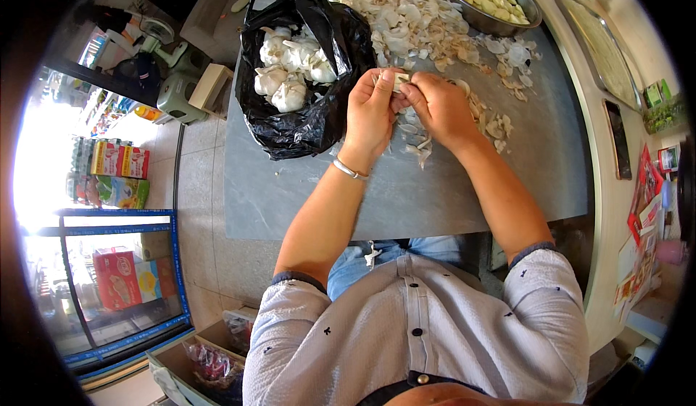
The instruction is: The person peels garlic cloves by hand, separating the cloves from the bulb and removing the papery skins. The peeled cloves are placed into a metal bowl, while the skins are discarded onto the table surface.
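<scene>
A pale garlic clove (401,81) is pinched between my two hands over the grey table. My left hand (371,99), with a silver bangle at its wrist, grips the clove from the left side. From the right, the thumb and fingers of my right hand (439,104) press on its other end. Whole garlic bulbs (288,82) lie inside an open black plastic bag (321,128) to the left of my hands. Beyond them spreads a heap of papery garlic skins (413,20). Peeled cloves (492,1) fill much of a steel bowl (473,17) at the far right.
The grey tabletop (293,199) ends close to my lap. Along its right runs a pale counter (587,90) bearing a smartphone (617,139) and a metal tray (598,47). A glass-fronted cabinet (122,292) and a wooden stool (211,88) stand to the left.
</scene>
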A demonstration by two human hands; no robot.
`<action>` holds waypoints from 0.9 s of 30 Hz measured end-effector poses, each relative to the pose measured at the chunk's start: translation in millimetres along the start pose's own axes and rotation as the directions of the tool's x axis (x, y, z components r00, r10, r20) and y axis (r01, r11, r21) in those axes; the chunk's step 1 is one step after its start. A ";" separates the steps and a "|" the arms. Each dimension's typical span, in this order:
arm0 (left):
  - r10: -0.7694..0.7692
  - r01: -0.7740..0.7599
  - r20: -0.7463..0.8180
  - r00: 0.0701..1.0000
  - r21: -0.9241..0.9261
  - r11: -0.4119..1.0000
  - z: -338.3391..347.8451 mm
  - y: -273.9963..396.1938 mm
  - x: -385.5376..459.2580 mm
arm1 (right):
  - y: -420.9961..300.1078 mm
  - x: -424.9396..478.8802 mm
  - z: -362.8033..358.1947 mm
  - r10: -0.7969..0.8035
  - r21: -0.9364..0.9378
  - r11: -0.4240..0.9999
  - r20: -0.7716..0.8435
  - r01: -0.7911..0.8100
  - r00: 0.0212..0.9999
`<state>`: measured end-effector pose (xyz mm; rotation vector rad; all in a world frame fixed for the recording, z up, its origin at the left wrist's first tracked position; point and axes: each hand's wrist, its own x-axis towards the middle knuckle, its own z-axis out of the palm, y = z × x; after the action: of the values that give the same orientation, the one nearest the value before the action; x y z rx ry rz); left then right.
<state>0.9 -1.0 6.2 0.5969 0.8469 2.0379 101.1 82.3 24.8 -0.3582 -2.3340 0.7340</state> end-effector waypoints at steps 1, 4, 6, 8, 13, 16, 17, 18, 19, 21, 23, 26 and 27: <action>0.018 -0.018 -0.025 1.000 0.014 1.000 -0.3 -1.7 0.5 | 0.0 -0.8 3.5 -0.022 0.006 1.000 -0.007 0.022 1.000; 0.046 -0.043 -0.089 0.995 0.042 0.998 -1.8 -3.9 2.3 | 0.8 -3.2 10.8 -0.064 -0.001 0.998 0.006 0.064 0.998; 0.026 -0.022 -0.116 0.993 0.036 0.999 -1.2 -2.3 2.9 | 2.0 -2.7 9.9 -0.061 -0.042 0.997 0.060 0.063 0.996; -0.051 0.051 -0.183 0.982 -0.004 0.999 -20.7 2.6 7.4 | -7.9 -8.7 12.3 -0.136 -0.043 0.989 0.165 0.144 0.977; 0.016 -0.032 -0.186 0.982 -0.087 0.996 -11.7 13.1 10.2 | -6.3 -7.9 9.2 -0.121 0.013 0.993 0.081 0.120 0.989; -0.057 0.054 -0.017 0.998 -0.155 0.986 -13.1 10.4 7.6 | -2.2 -2.2 -3.9 0.023 0.029 0.999 0.024 -0.024 0.999; -0.083 0.082 -0.002 0.997 -0.144 0.986 -12.9 10.0 6.0 | -1.9 -1.7 -6.2 0.056 0.044 0.997 0.000 -0.056 0.998; -0.109 0.110 0.016 0.994 -0.128 0.986 -11.0 11.5 5.0 | 0.4 -1.5 -1.8 -0.037 0.055 0.998 -0.098 0.043 0.994; -0.135 0.137 0.033 0.990 -0.112 0.984 -8.2 12.7 3.8 | 1.4 -2.6 -1.6 -0.017 0.053 0.998 -0.100 0.023 0.995; -0.124 0.126 0.048 0.991 -0.050 0.991 -0.5 11.6 1.5 | 0.1 -3.3 -2.8 0.020 0.052 0.999 -0.101 -0.015 0.995; -0.111 0.109 0.062 0.992 0.032 0.993 2.0 10.7 -0.4 | -0.1 -3.2 -3.4 0.040 0.067 0.997 -0.096 -0.033 0.995; -0.131 0.129 0.084 0.988 0.022 0.991 1.6 10.5 -1.1 | 0.5 -2.0 -3.4 -0.004 0.033 0.999 -0.096 0.007 0.995; -0.132 0.131 0.093 0.987 0.021 0.991 1.1 10.5 -1.3 | 0.5 -1.5 -3.1 -0.029 0.014 0.999 -0.097 0.031 0.995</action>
<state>-3.1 -6.2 14.6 0.6240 0.8249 1.8709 104.4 83.4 25.7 -0.3432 -2.2371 0.7046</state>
